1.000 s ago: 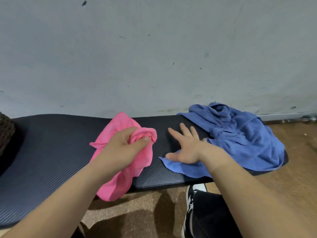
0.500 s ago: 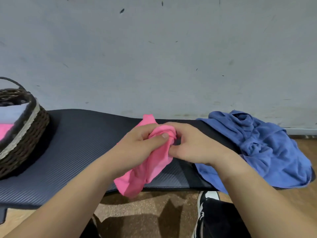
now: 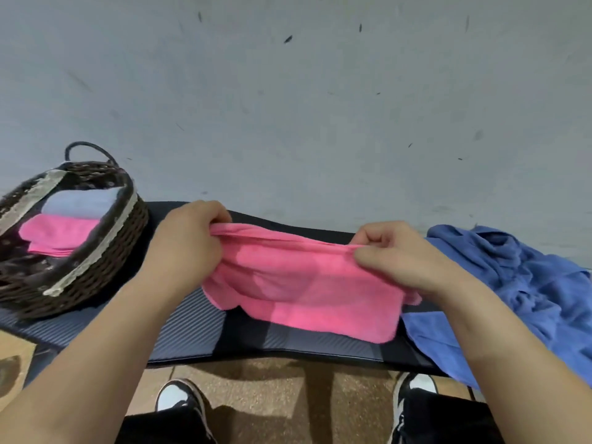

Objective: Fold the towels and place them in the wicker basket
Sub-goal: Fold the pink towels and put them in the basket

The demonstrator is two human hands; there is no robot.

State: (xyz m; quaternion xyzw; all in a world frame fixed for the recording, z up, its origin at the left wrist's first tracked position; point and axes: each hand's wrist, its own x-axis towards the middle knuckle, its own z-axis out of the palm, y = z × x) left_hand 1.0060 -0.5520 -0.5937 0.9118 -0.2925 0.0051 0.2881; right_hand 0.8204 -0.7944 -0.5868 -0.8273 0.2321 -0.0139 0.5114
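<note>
With the left hand [image 3: 189, 248], gripping one end of the pink towel [image 3: 304, 283] along its top edge, with fingers curled round bunched cloth; with the right hand [image 3: 394, 256], pinching the other end, thumb laid over the hem. Holding it stretched between the two, well apart, just above the tabletop [image 3: 192, 331], with the lower part draped onto it and the bottom edge wavy, near the front lip. Probably spreading it for a first fold. Could slip from either grip if pulled tighter, being held by gathered edge and not by plain corners; cannot tell whether true corners are in hand. Could fold crooked if laid down with that rumpled top edge and uneven bottom. Could slide off the front toward the floor [image 3: 288, 389] if released now, with so much cloth near the lip. At the right end, lying just beside or over the blue towel [image 3: 528, 283], cannot tell which; could drag that along or trap a flap of it inside the fold. Further left, close to the basket [image 3: 105, 251], already holding two folded towels [image 3: 57, 232]; could nudge it with the left forearm on the way across, or rumple them by dropping the next one in carelessly.
</note>
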